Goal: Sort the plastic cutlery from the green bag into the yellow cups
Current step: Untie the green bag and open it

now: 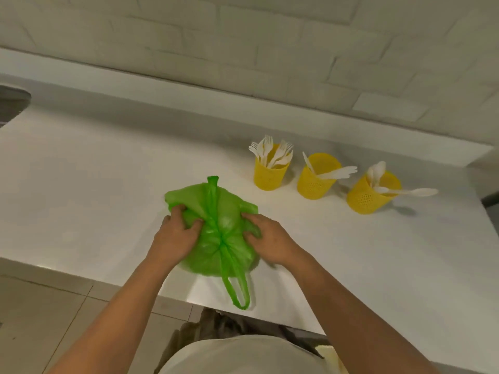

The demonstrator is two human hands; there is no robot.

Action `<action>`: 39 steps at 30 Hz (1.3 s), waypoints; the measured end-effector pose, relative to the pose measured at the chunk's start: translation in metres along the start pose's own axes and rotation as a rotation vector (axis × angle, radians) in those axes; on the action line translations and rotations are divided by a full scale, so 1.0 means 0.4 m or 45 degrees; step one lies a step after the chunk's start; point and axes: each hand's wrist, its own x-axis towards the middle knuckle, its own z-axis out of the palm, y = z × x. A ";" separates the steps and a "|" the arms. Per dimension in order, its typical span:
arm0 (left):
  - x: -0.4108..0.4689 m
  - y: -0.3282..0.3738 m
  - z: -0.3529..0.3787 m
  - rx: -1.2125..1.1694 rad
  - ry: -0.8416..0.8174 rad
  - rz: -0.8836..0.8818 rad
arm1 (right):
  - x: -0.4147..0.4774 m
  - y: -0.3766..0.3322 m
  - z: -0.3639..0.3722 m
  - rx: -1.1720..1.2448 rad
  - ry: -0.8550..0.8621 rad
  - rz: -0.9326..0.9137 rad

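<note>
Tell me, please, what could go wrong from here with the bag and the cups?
1. The green bag lies near the front edge of the counter, its handle loop hanging over; a tug by the left hand or right hand might slide it off.
2. In the rightmost cup a spoon leans far over the rim; a bump might knock it out or tip the cup.
</note>
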 end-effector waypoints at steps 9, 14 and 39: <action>-0.043 0.177 0.209 0.012 -0.287 0.243 | -0.145 0.182 -0.163 -0.026 0.227 0.263; -0.109 0.263 0.320 -0.013 -0.384 0.323 | -0.241 0.269 -0.244 -0.099 0.324 0.268; -0.231 0.316 0.455 0.131 0.407 0.769 | -0.367 0.421 -0.293 0.224 0.739 -0.100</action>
